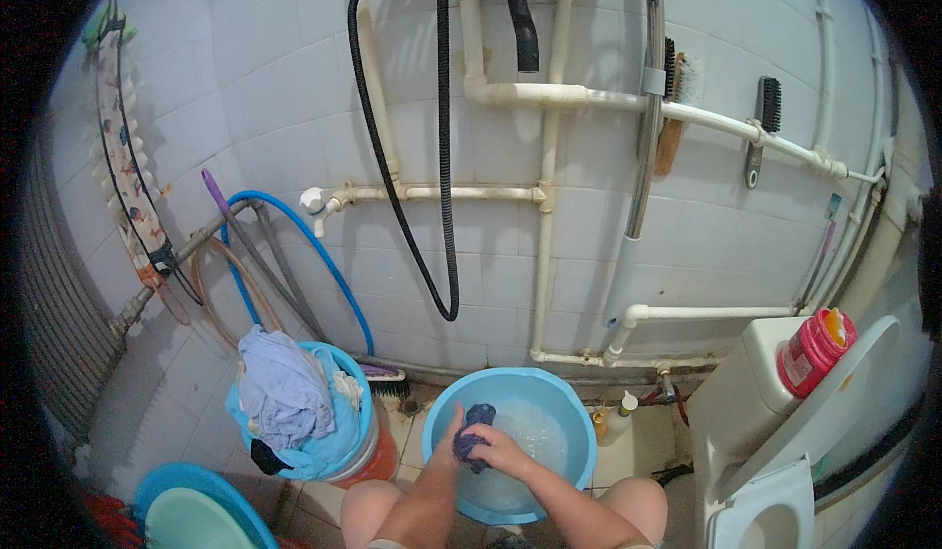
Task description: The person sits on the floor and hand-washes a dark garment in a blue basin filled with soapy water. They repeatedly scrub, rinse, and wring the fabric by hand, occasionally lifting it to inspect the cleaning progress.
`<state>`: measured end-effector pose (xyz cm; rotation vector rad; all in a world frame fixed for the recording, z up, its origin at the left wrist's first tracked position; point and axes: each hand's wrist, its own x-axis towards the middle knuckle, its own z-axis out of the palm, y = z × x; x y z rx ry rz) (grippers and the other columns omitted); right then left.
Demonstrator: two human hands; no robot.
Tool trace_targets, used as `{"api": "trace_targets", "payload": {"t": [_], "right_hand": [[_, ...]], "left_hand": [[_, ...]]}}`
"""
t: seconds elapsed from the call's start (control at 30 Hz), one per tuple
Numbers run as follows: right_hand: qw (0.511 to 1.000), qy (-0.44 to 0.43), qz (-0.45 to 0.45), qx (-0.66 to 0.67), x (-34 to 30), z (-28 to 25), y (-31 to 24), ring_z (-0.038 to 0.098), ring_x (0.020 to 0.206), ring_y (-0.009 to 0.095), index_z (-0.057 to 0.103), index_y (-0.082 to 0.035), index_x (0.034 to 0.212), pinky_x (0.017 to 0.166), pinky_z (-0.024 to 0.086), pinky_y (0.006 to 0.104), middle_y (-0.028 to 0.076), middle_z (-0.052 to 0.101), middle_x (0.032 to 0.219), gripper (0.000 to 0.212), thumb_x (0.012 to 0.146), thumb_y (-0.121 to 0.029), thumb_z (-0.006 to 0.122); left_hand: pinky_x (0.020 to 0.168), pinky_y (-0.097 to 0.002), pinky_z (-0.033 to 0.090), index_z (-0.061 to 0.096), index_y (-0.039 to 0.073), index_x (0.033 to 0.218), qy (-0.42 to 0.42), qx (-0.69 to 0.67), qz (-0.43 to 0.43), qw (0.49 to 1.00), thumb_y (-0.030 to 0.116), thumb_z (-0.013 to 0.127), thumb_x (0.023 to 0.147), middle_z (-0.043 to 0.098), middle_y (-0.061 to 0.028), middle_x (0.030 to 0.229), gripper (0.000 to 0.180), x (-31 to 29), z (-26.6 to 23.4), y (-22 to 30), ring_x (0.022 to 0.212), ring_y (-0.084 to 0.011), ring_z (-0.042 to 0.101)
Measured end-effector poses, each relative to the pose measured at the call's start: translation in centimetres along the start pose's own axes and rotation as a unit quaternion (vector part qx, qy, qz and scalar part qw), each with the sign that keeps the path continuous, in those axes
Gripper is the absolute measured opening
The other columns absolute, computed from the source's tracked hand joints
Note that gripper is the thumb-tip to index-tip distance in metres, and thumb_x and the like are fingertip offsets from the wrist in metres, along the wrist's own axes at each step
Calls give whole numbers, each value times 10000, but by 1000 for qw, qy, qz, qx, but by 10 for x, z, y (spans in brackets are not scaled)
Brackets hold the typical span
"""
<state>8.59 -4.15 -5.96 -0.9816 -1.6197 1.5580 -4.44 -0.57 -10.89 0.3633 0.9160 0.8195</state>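
Observation:
Over a light blue basin [442, 402] on the floor, both my hands grip a small dark purple cloth [478, 418]. My left hand [452, 435] is closed against the cloth's left side, with its fingers mostly hidden. From the right, my right hand [498, 452] wraps its fingers around the cloth's lower part. The cloth is bunched up, so I cannot tell what garment it is. Cloudy, soapy water [535, 431] lies in the basin below.
At left, a bucket [358, 441] is heaped with blue and lavender clothes [285, 387]. Nested basins [162, 490] sit lower left. Pump bottles [618, 417] stand right of the basin, near a toilet [756, 451] with a red jar [816, 353] on its tank. A black hose [446, 206] hangs ahead.

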Motion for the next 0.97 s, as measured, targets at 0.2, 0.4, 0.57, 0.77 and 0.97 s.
{"api": "trace_targets", "payload": {"t": [0.2, 0.4, 0.57, 0.77, 0.97], "right_hand": [[947, 79, -166, -263, -24, 29, -47, 585, 871, 242, 575, -65, 957, 750, 463, 326, 115, 594, 932, 295, 714, -226, 620], [873, 280, -128, -379, -17, 24, -58, 604, 732, 329, 593, -86, 824, 627, 470, 438, 126, 624, 797, 282, 737, -353, 616], [836, 340, 20, -430, 4, -17, -17, 595, 736, 342, 594, -85, 809, 666, 449, 467, 150, 619, 777, 265, 809, -344, 533], [802, 369, 173, -437, -3, -62, 89, 438, 1091, 361, 485, -117, 1163, 860, 366, 496, 158, 450, 1210, 416, 830, -364, 513], [771, -13, 313, -555, -23, -35, 101, 240, 1282, 352, 333, -175, 1338, 1006, 254, 490, 88, 257, 1402, 553, 839, -333, 512]], "left_hand": [[805, -399, 449, 486, 38, 1151, -123, -95, 50, 987, 492, 368, 877, 530, -138, 1070, 543, -26, 33, 5, 956, -258, 537], [759, -371, 480, 494, 31, 1138, -126, -136, 65, 980, 449, 436, 863, 558, -128, 1012, 504, 13, 27, -24, 910, -243, 566], [721, -347, 507, 500, 25, 1127, -101, -84, 73, 989, 414, 493, 851, 581, -121, 964, 476, 60, 3, -51, 871, -229, 589], [846, -420, 453, 391, 18, 1232, 157, 543, 38, 824, 360, 592, 803, 486, -182, 1171, 584, 48, -4, -34, 999, -322, 543], [993, -471, 314, 257, 158, 1375, 159, 843, -22, 513, 380, 604, 786, 207, -158, 1422, 718, 54, -57, -55, 1249, -393, 299]]}}
